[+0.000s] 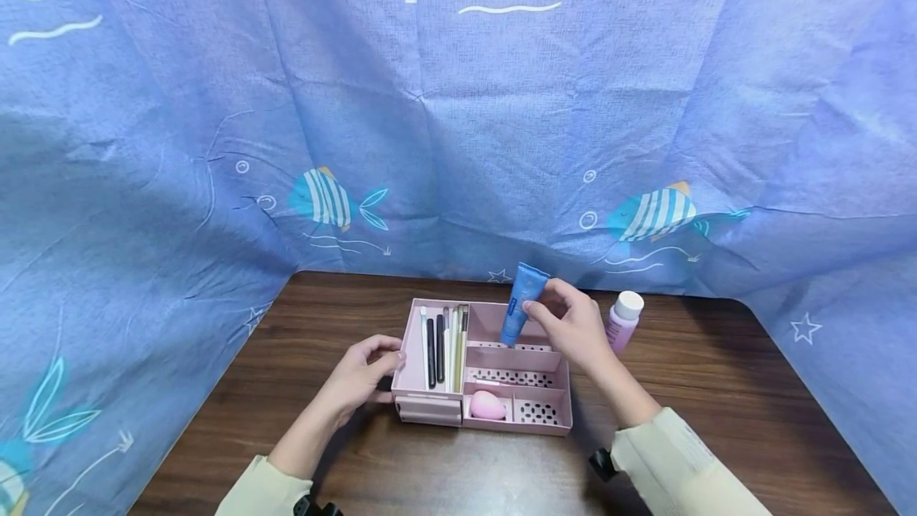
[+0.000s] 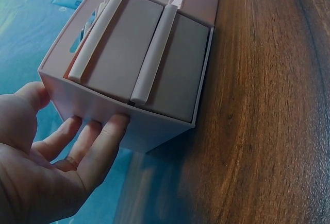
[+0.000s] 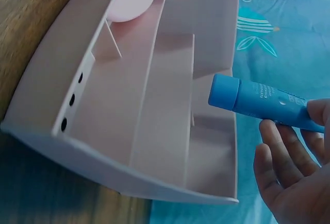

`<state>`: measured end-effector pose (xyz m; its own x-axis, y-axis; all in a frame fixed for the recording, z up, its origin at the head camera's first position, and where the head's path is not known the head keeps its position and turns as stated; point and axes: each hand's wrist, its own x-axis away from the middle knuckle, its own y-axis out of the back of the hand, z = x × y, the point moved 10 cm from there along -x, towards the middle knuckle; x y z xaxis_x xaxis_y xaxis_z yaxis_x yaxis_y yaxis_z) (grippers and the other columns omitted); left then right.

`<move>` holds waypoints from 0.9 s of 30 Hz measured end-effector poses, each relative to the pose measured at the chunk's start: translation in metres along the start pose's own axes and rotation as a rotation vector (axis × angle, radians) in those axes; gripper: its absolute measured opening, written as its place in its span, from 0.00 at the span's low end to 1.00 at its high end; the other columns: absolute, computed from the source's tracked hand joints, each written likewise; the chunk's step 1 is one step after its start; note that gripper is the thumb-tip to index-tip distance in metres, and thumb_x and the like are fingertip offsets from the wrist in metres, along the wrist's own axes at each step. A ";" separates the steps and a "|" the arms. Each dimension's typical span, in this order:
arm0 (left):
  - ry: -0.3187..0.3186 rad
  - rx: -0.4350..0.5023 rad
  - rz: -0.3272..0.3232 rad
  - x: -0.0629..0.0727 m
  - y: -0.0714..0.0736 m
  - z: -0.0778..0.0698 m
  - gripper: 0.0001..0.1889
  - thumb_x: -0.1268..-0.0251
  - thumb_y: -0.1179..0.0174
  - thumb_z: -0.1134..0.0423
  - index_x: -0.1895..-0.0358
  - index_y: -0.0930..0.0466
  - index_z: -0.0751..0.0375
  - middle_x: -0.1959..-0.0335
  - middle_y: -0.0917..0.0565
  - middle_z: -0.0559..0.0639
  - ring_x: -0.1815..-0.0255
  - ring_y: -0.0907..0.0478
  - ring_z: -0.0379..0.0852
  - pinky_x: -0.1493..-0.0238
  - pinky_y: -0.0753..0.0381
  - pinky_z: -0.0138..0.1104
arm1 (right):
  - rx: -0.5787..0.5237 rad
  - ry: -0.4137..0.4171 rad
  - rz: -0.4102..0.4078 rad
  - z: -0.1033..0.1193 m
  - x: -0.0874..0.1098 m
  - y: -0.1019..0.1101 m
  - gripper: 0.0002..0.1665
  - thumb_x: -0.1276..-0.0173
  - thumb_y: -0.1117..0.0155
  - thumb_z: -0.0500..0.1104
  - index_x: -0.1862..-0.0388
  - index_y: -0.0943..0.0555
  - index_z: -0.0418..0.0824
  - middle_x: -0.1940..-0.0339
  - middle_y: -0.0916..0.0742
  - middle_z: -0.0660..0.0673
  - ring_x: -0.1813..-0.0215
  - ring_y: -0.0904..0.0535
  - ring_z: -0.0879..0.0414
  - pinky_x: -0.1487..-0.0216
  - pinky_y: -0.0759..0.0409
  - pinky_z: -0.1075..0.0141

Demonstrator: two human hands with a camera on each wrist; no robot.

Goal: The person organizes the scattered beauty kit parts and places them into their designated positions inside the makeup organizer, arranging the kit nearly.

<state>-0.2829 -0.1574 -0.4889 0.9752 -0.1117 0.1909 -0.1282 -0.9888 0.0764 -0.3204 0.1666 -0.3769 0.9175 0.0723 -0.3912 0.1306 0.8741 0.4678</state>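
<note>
A pink desk organizer stands on the table, holding several slim pens and brushes in its left part and a pink egg-shaped makeup sponge in a front compartment. My left hand touches its left side; in the left wrist view the fingertips rest against the side wall below two drawer fronts. Above the back right compartment, my right hand pinches a blue squeeze tube between thumb and fingers. The tube tilts with its cap downward, apart from the organizer.
A small bottle of pink liquid with a white cap stands right of the organizer, behind my right wrist. The dark wooden table ends at a blue fish-patterned cloth hanging at the back and sides.
</note>
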 end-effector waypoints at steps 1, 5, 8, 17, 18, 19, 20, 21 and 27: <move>0.001 0.000 -0.001 0.000 0.000 0.000 0.20 0.27 0.39 0.62 0.37 0.26 0.69 0.55 0.21 0.56 0.58 0.17 0.46 0.62 0.09 0.48 | -0.001 -0.002 0.001 -0.001 0.000 -0.003 0.09 0.33 0.27 0.43 0.56 0.14 0.44 0.64 0.09 0.47 0.63 0.13 0.57 0.60 0.14 0.67; 0.000 0.002 -0.002 0.001 0.000 -0.001 0.20 0.27 0.39 0.62 0.37 0.26 0.69 0.55 0.21 0.57 0.58 0.18 0.46 0.62 0.09 0.48 | 0.007 -0.008 0.020 -0.006 -0.002 -0.014 0.08 0.34 0.27 0.43 0.57 0.14 0.45 0.63 0.08 0.48 0.60 0.12 0.56 0.57 0.13 0.65; -0.003 0.000 0.000 0.001 0.000 -0.001 0.21 0.27 0.39 0.62 0.37 0.26 0.69 0.55 0.21 0.57 0.57 0.17 0.46 0.62 0.09 0.48 | 0.017 -0.017 0.037 -0.011 -0.002 -0.021 0.09 0.34 0.26 0.43 0.56 0.13 0.45 0.60 0.08 0.47 0.59 0.11 0.56 0.55 0.13 0.66; -0.002 -0.009 -0.009 0.000 0.001 0.001 0.20 0.27 0.39 0.62 0.38 0.25 0.69 0.55 0.20 0.57 0.57 0.18 0.46 0.63 0.09 0.48 | 0.019 -0.090 0.087 -0.027 0.000 -0.043 0.09 0.38 0.24 0.40 0.59 0.12 0.43 0.63 0.08 0.46 0.61 0.12 0.57 0.58 0.13 0.68; 0.000 -0.008 -0.010 -0.001 0.001 0.001 0.20 0.28 0.39 0.62 0.38 0.25 0.69 0.55 0.20 0.57 0.57 0.18 0.46 0.63 0.09 0.48 | 0.023 -0.087 0.095 -0.028 0.001 -0.045 0.09 0.39 0.24 0.40 0.59 0.11 0.43 0.63 0.08 0.47 0.61 0.12 0.57 0.58 0.14 0.68; 0.000 -0.008 -0.010 0.000 0.001 0.001 0.20 0.28 0.39 0.62 0.38 0.25 0.69 0.55 0.20 0.57 0.57 0.18 0.46 0.63 0.09 0.48 | 0.021 -0.083 0.105 -0.028 0.001 -0.048 0.09 0.39 0.24 0.39 0.60 0.11 0.42 0.63 0.08 0.46 0.62 0.13 0.57 0.59 0.14 0.68; 0.000 -0.007 -0.011 0.000 0.001 0.001 0.20 0.28 0.39 0.62 0.38 0.25 0.69 0.55 0.20 0.57 0.57 0.18 0.46 0.63 0.09 0.48 | 0.019 -0.083 0.115 -0.029 0.001 -0.051 0.09 0.39 0.24 0.39 0.60 0.11 0.42 0.63 0.08 0.46 0.62 0.13 0.57 0.60 0.14 0.69; -0.001 -0.007 -0.009 0.000 0.001 0.001 0.20 0.28 0.39 0.62 0.38 0.25 0.69 0.55 0.20 0.57 0.57 0.18 0.46 0.63 0.09 0.48 | 0.018 -0.080 0.122 -0.030 0.002 -0.053 0.09 0.39 0.24 0.39 0.59 0.11 0.42 0.63 0.08 0.46 0.62 0.13 0.58 0.60 0.14 0.69; -0.002 -0.002 -0.006 0.000 0.000 0.000 0.20 0.28 0.39 0.62 0.38 0.26 0.69 0.55 0.20 0.57 0.57 0.18 0.46 0.63 0.09 0.48 | 0.043 -0.079 0.139 -0.033 0.004 -0.061 0.12 0.40 0.23 0.40 0.57 0.10 0.42 0.61 0.08 0.47 0.60 0.12 0.57 0.58 0.14 0.68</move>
<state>-0.2834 -0.1573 -0.4890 0.9763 -0.1061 0.1884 -0.1229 -0.9892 0.0797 -0.3375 0.1295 -0.4329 0.9542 0.1521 -0.2577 0.0144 0.8369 0.5472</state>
